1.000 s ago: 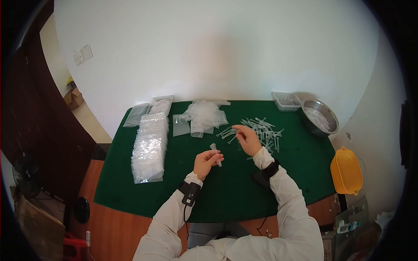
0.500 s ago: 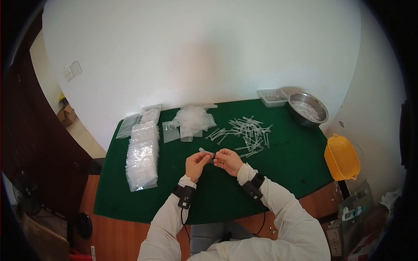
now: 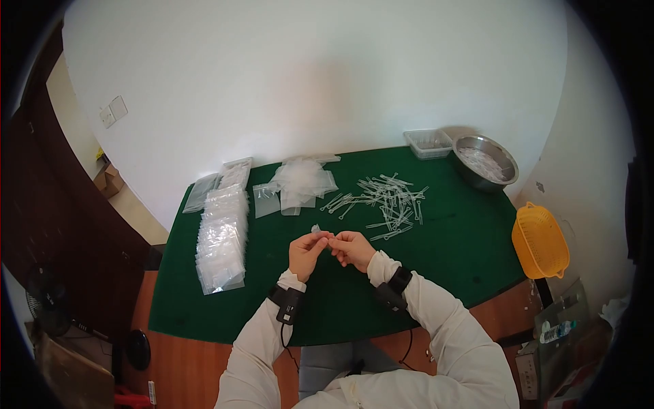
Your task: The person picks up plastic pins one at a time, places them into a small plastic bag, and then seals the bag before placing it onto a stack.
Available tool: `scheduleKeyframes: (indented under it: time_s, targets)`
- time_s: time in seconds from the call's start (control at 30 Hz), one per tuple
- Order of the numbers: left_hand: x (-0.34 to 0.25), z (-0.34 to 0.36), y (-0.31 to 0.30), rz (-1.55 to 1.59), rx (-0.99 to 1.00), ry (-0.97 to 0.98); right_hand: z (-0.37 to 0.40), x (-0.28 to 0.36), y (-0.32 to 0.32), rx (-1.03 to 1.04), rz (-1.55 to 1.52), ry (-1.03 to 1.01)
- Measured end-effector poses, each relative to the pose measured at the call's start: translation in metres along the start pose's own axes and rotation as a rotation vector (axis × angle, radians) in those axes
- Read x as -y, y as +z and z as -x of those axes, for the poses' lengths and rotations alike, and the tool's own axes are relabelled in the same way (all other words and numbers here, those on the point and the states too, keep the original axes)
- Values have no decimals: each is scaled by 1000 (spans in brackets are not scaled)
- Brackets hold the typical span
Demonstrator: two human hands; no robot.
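Observation:
My left hand (image 3: 306, 255) is closed in a pinch on a small clear plastic bag (image 3: 315, 229), whose crumpled end pokes out above the fingertips. Against it, my right hand (image 3: 353, 249) is also closed, its thumb and fingers pinching at the same spot. Most of the bag is hidden by the fingers. Beyond my right hand spreads a loose pile of thin clear sticks with looped ends (image 3: 392, 198). A heap of clear flat bags (image 3: 300, 184) lies past my left hand. Farther left runs a long overlapping row of shiny clear bags (image 3: 223, 235).
The green-covered table (image 3: 436, 286) carries a metal bowl (image 3: 485, 163) of clear pieces and a clear plastic tray (image 3: 428, 144) at the back right. A yellow basket (image 3: 540, 242) stands beyond the right edge. A white wall (image 3: 306, 75) rises behind.
My right hand has moved slightly left, and the fingertips of both hands now meet. The view has shifted a little; the piles on the table look the same.

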State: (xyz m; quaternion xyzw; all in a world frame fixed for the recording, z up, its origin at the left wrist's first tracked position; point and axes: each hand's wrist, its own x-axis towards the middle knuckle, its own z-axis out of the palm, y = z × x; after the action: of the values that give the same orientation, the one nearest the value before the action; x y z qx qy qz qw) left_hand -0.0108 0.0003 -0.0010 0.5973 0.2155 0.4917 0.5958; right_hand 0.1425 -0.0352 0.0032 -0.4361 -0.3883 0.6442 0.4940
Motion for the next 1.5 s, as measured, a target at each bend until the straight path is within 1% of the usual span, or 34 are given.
scheduleKeyframes:
  time_s: [0.07,0.1,0.2,0.23,0.33,0.37,0.43,0.47,0.53,0.57,0.67,1.1,1.27,1.5]
  targets:
    - [-2,0,0,2,7,-9,1,2,-1,-13,92,17]
    - [-2,1,0,10,16,-19,2,4,-2,-12,88,20]
    - [0,0,-1,8,46,-54,3,12,-9,3,408,-8]
    - [0,0,-2,-4,65,-76,3,8,-12,1,406,-4]
    - [-4,1,0,16,84,-135,-4,-1,-18,-45,451,-521]
    - [-7,2,1,47,83,-173,-3,0,-16,-44,451,-520]
    - [-9,3,2,75,81,-210,4,5,-7,18,209,-476]
    - [-9,3,2,57,123,-226,5,7,-3,50,88,-453]
    - [-8,3,2,22,207,-255,3,5,-2,35,103,-431]
    - [-7,3,3,24,204,-255,4,2,-2,15,119,-408]
    - [-2,6,5,-5,285,-271,6,1,-4,-9,117,-369]
    - [-3,6,6,-9,245,-306,3,2,-8,-8,-17,-287]
    - [-3,7,7,46,234,-319,2,1,-9,-10,-60,-260]
    - [-3,6,7,95,206,-340,0,-1,-9,-27,-50,-299]
